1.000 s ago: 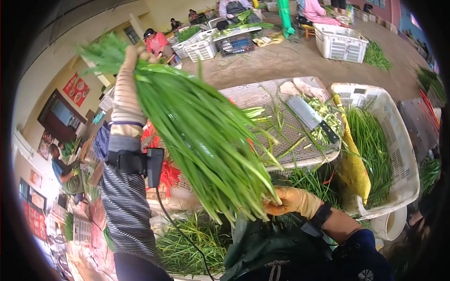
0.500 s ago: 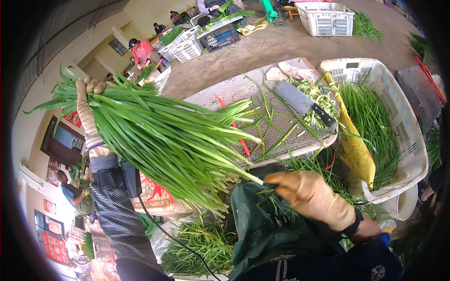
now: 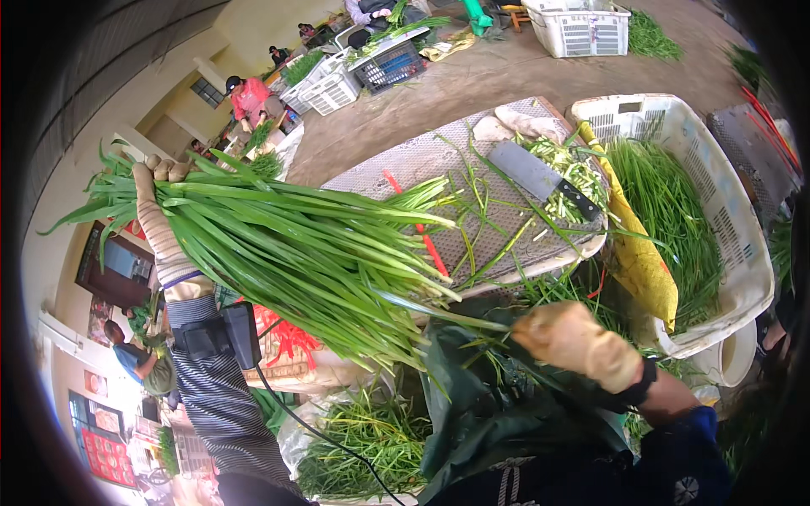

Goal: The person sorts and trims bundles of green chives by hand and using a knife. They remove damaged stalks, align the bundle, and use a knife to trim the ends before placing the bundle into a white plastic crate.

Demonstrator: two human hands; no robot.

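My gloved left hand [image 3: 160,169] is closed around the leafy end of a large bunch of garlic chives [image 3: 295,240], held up so the pale stalk ends point right. Over my lap, my right hand [image 3: 578,346] wears a stained rubber glove and is slightly blurred. Its fingers pinch the end of a single chive stalk [image 3: 460,316], which stretches across from the bunch. A cleaver [image 3: 525,171] with a black handle lies on the patterned board [image 3: 363,175], beside chopped pale stalk pieces [image 3: 557,153]. A red strip [image 3: 429,244] and loose stalks lie there too.
At right stands a white crate [image 3: 747,253] of chives with a yellow sheet [image 3: 637,261] over its near side. Loose trimmings [image 3: 363,447] pile up below the bunch. Red strips [image 3: 291,337] lie behind my left forearm. Other people [image 3: 249,101] sit among crates farther back.
My right hand has moved a little right and down, away from the bunch, with a stalk drawn out towards it. The left hand still grips the bunch in nearly the same place.
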